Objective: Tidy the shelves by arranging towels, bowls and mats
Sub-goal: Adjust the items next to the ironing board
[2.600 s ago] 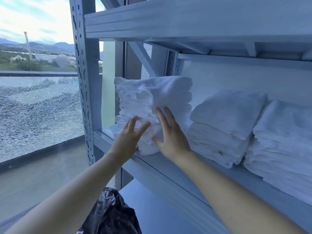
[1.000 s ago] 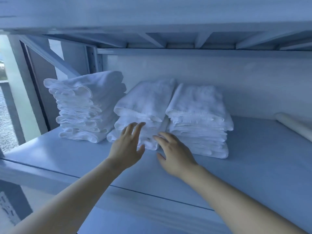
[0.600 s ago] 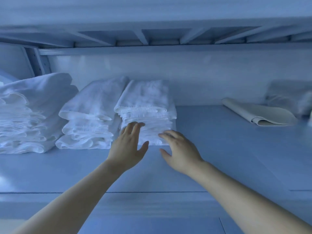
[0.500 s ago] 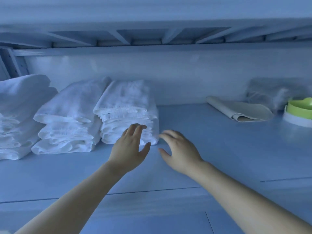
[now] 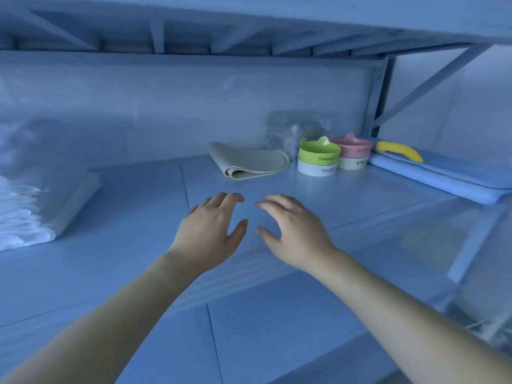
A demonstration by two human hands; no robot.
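I see my left hand (image 5: 210, 231) and right hand (image 5: 293, 231) side by side over the bare middle of the shelf (image 5: 124, 245), palms down, fingers spread, holding nothing. The towels (image 5: 25, 214) sit at the far left, blurred. Beyond my hands lies a folded mat (image 5: 249, 160); just to its right a green bowl (image 5: 319, 153) and a pink bowl (image 5: 354, 146) each sit on what looks like another bowl.

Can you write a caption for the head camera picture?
Two empty hands, left and right, hover over a shelf near a folded mat.
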